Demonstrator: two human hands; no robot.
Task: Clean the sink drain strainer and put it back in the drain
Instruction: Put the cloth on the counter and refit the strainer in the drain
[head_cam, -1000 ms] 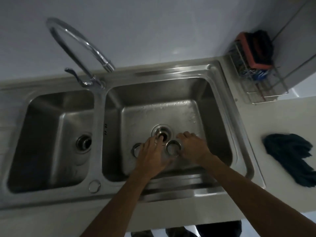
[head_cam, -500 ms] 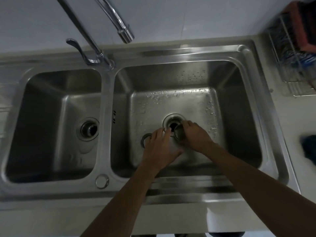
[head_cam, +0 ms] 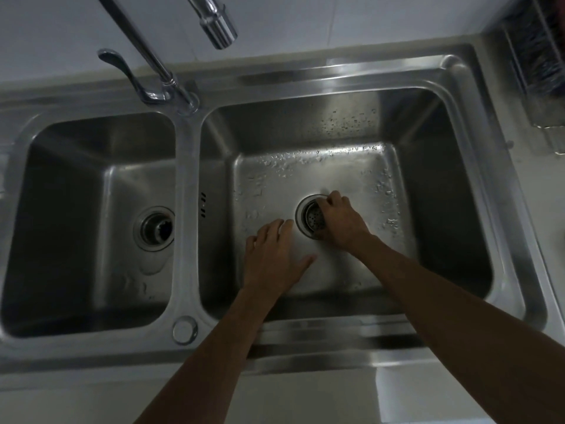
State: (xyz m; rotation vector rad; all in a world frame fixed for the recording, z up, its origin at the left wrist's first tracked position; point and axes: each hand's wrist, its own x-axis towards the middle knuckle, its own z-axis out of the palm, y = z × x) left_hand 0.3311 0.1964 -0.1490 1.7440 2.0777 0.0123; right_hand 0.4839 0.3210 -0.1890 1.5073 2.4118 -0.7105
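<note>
The round perforated metal strainer (head_cam: 315, 217) sits in the drain (head_cam: 301, 223) of the right sink basin. My right hand (head_cam: 342, 221) is curled over the strainer's right side, gripping its rim. My left hand (head_cam: 273, 257) lies flat on the wet basin floor just left of the drain, fingers spread, and covers whatever is under it. The small round piece seen earlier beside the drain is hidden.
The left basin (head_cam: 91, 166) has its own open drain (head_cam: 156, 228). A tall faucet spout (head_cam: 218, 26) hangs over the right basin's back, its lever (head_cam: 122, 71) to the left. A wire rack (head_cam: 541, 65) stands on the counter at the far right.
My right hand carried the strainer from the basin floor to the drain and set it in. My left hand drew back from the drain to the left. The view moved closer.
</note>
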